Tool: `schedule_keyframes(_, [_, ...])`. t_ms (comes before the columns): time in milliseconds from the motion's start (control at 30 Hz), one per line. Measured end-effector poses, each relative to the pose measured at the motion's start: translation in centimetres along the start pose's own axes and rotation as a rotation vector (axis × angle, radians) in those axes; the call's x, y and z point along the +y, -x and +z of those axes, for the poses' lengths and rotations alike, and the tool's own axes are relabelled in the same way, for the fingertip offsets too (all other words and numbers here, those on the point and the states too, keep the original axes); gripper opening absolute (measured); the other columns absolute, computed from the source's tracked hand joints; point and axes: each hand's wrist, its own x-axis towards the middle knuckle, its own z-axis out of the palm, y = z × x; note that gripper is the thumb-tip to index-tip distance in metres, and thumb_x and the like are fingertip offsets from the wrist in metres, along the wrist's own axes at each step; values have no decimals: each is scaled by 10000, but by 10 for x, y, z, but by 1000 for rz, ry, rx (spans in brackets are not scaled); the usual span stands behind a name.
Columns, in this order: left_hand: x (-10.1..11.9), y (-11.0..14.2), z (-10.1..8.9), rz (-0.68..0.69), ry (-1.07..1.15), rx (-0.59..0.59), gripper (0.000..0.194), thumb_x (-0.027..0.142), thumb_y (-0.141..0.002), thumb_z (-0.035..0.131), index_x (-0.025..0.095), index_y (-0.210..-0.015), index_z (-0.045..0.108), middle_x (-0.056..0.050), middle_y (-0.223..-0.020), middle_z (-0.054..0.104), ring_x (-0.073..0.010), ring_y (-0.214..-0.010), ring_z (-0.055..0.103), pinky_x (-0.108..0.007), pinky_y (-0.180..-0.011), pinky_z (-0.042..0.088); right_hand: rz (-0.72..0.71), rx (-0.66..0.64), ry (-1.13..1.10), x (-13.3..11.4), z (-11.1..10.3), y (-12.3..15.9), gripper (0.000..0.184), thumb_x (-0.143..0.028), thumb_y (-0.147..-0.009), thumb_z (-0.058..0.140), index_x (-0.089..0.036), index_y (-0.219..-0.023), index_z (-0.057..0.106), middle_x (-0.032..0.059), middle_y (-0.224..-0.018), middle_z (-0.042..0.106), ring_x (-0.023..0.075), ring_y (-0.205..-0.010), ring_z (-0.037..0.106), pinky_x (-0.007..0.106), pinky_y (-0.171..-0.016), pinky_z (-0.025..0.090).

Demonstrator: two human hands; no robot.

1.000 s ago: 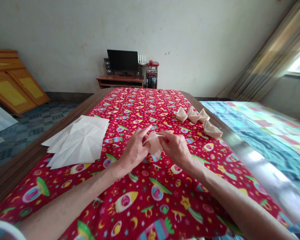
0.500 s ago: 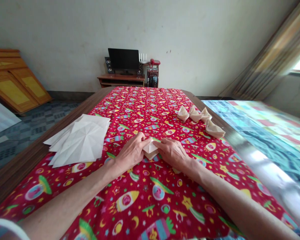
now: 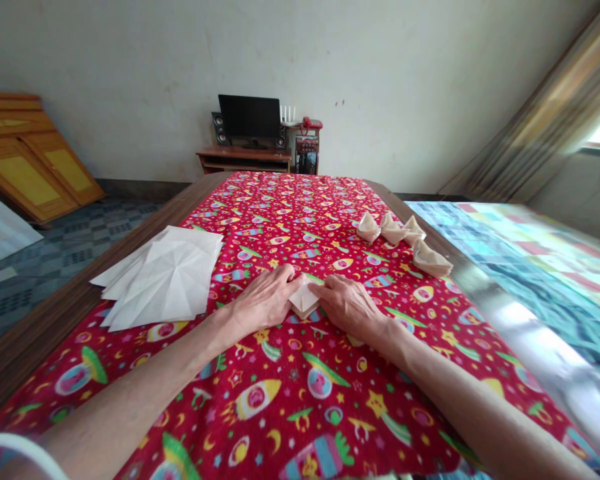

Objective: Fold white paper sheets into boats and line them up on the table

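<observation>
A small folded piece of white paper (image 3: 305, 301) lies on the red patterned cloth (image 3: 290, 373), its lower point toward me. My left hand (image 3: 274, 293) presses on its left side with curled fingers and the thumb along the edge. On the right side my right hand (image 3: 347, 301) does the same, fingertips on the fold. Both hands are closed on the paper, and the fingers hide its side corners. To the left is a fanned stack of creased white paper sheets (image 3: 173, 280). Several folded paper shapes (image 3: 430, 259) stand at the right, near the table edge.
A brown wooden table (image 3: 145, 227) carries the cloth. Beyond it stand a monitor (image 3: 250, 117) with speakers and a red telephone (image 3: 310, 124). A wooden cabinet (image 3: 35, 157) is at the left, a bed with a patterned cover (image 3: 520, 267) at the right.
The folded paper lies flatter between my hands, its upper layer pressed down. The whole view has shifted slightly; both hands stay at the paper's sides.
</observation>
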Motion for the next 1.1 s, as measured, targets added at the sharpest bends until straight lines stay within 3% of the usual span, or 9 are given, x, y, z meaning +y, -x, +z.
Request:
schedule_keyframes(167, [5, 10, -4, 23, 10, 42, 403, 163, -878, 419, 204, -1278, 446, -95, -1112, 484, -239, -996, 503, -396, -862, 446, 38, 2, -41, 1, 0, 1, 316, -268, -940, 377, -269, -1166, 597, 43, -842, 596, 138, -701, 547, 241, -537, 283])
schedule_keyframes(367, [4, 24, -4, 80, 34, 98, 394, 168, -927, 398, 306, -1289, 473, -61, -1185, 494, -231, -1065, 468, -396, -904, 424, 36, -8, -54, 2, 1, 1, 330, -286, -939, 376, -290, -1190, 591, 42, -849, 592, 137, -702, 544, 238, -529, 274])
schedule_keyframes(600, [-5, 27, -2, 215, 160, 107, 258, 173, -907, 470, 292, -1053, 645, -32, -1128, 537, -186, -1001, 505, -327, -878, 426, 25, 8, -58, 3, 4, 3, 341, -267, -935, 380, -274, -1211, 580, 49, -844, 580, 139, -704, 534, 236, -524, 271])
schedule_keyframes(967, [-6, 30, -4, 225, 145, 74, 278, 167, -891, 493, 309, -1090, 625, -23, -1154, 545, -194, -1007, 541, -333, -866, 431, -12, 25, -1, 2, 4, 5, 320, -279, -947, 374, -243, -1201, 565, 60, -873, 562, 143, -674, 497, 252, -503, 259])
schedule_keyframes(1100, [-9, 29, 0, 188, 192, 124, 242, 194, -907, 486, 255, -1103, 614, -40, -1079, 560, -176, -982, 552, -312, -869, 450, -67, 70, 46, 0, 0, 6, 296, -253, -946, 385, -211, -1183, 557, 74, -892, 562, 182, -763, 493, 270, -582, 331])
